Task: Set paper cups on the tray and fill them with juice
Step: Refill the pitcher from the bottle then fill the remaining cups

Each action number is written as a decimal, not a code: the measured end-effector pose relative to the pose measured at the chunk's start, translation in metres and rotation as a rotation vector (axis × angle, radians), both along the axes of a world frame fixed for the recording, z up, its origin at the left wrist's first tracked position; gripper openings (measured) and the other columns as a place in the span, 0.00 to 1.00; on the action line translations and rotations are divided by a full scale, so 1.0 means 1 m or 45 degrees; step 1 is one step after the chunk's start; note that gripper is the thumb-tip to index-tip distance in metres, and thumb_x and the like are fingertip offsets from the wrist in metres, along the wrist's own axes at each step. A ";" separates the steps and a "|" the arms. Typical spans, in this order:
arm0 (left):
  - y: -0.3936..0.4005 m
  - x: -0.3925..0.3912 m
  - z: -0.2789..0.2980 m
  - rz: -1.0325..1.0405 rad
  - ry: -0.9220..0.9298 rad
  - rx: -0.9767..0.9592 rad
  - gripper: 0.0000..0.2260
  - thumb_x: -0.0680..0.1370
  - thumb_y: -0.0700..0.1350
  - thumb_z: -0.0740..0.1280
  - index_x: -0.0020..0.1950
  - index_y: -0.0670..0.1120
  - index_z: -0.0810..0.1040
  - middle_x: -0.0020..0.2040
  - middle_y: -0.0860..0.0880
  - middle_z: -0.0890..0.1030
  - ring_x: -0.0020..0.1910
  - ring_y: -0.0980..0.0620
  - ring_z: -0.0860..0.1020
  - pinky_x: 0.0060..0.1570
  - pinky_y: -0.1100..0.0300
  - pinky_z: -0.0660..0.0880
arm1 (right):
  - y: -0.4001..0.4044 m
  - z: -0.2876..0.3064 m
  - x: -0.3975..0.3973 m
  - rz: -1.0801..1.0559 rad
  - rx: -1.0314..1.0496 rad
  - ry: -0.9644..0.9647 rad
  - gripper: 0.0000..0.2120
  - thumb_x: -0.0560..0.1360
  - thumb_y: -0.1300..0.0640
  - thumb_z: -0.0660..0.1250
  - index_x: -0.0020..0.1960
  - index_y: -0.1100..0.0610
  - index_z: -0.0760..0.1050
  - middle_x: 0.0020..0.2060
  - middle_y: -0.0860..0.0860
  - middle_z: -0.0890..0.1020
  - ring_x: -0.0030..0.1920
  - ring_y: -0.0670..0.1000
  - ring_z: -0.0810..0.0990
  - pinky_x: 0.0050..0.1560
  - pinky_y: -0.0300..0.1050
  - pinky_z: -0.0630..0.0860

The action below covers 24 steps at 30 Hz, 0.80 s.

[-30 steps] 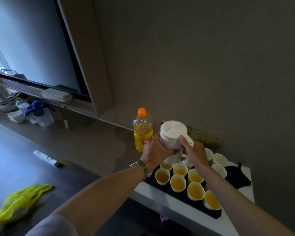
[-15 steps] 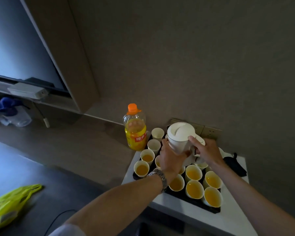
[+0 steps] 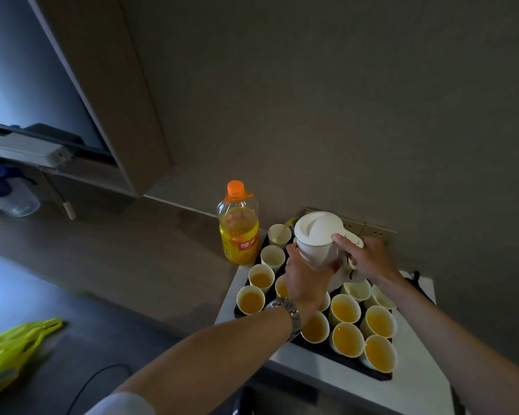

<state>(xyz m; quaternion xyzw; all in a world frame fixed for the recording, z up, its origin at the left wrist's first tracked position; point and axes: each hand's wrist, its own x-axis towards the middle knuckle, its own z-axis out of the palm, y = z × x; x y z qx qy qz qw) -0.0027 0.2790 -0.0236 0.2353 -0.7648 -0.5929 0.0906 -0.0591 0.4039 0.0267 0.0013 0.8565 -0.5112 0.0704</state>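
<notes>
You had the white jug (image 3: 316, 238) in both hands above the far half of the black tray (image 3: 336, 356), and that much matched the half-second before. What changed was mostly the view: your head swung right, so the tray slid toward the middle of the frame and the cups at its 10 o'clock end came clear. The jug itself looked much the same, lid up and nearly upright, with no stream of juice that I could see — so I'd judge you were between pours, not mid-pour.

Your left hand (image 3: 304, 275) cupped the jug's body from below and the side, its grip closed around it. Your right hand (image 3: 367, 259) held the handle side at about 3 o'clock, grip closed there, thumb on the top.

The paper cups stood on the tray, and the tray sat on the white counter (image 3: 402, 387). The near cups (image 3: 346, 339) held orange juice, as did the filled cups (image 3: 250, 299) at 9 o'clock. Two pale cups (image 3: 272, 256) at the 11 o'clock end looked empty, and the cups (image 3: 357, 290) just under your right wrist looked barely filled. The juice bottle (image 3: 238, 226) stood capped just off the tray at 11 o'clock, about half full.

Those empties were likely what remained.
</notes>
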 end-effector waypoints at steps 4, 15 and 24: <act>-0.003 0.000 0.002 -0.002 0.005 0.030 0.51 0.52 0.77 0.72 0.67 0.53 0.65 0.63 0.52 0.81 0.60 0.51 0.81 0.51 0.55 0.82 | -0.005 0.002 -0.003 -0.005 0.052 0.004 0.22 0.76 0.45 0.72 0.28 0.55 0.76 0.19 0.43 0.74 0.24 0.39 0.73 0.35 0.43 0.69; -0.006 -0.007 -0.002 -0.015 -0.041 0.045 0.41 0.63 0.62 0.82 0.68 0.52 0.65 0.65 0.52 0.80 0.62 0.51 0.80 0.48 0.63 0.78 | -0.007 0.003 -0.006 -0.012 0.065 -0.017 0.21 0.75 0.44 0.72 0.29 0.54 0.77 0.20 0.43 0.75 0.25 0.41 0.73 0.35 0.44 0.69; -0.001 -0.005 -0.011 -0.006 -0.070 0.044 0.40 0.63 0.62 0.81 0.67 0.53 0.64 0.64 0.52 0.80 0.62 0.51 0.79 0.49 0.61 0.78 | -0.005 0.002 -0.002 -0.002 0.050 -0.016 0.20 0.75 0.45 0.73 0.33 0.59 0.80 0.20 0.43 0.76 0.24 0.39 0.74 0.35 0.43 0.69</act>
